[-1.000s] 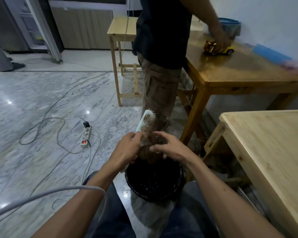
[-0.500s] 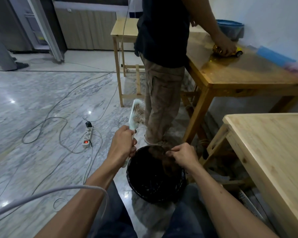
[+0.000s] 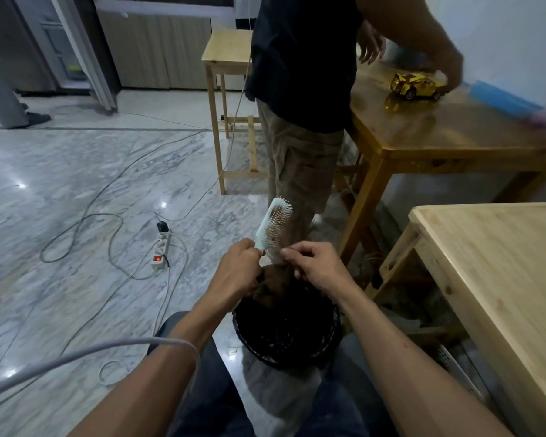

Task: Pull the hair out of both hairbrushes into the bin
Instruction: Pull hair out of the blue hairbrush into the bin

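Note:
My left hand (image 3: 238, 271) grips the handle of a pale mint hairbrush (image 3: 273, 227), held upright with its bristles facing right, above the far rim of the bin. Brown hair is tangled in the bristles. My right hand (image 3: 314, 264) is beside the lower bristles, thumb and forefinger pinched on a strand of that hair. A clump of brown hair (image 3: 273, 283) hangs between my hands over the black mesh bin (image 3: 286, 332), which stands on the floor between my knees. No second hairbrush is in view.
A person (image 3: 300, 89) stands just beyond the bin, at a wooden table (image 3: 438, 134) with a yellow toy car (image 3: 416, 86). A light wooden table (image 3: 501, 266) is at my right. A power strip (image 3: 161, 250) and cables lie on the marble floor at left.
My right hand rose from inside the bin back up to the brush's bristles. The brush tilted slightly right, toward that hand. The standing person let go of the toy car.

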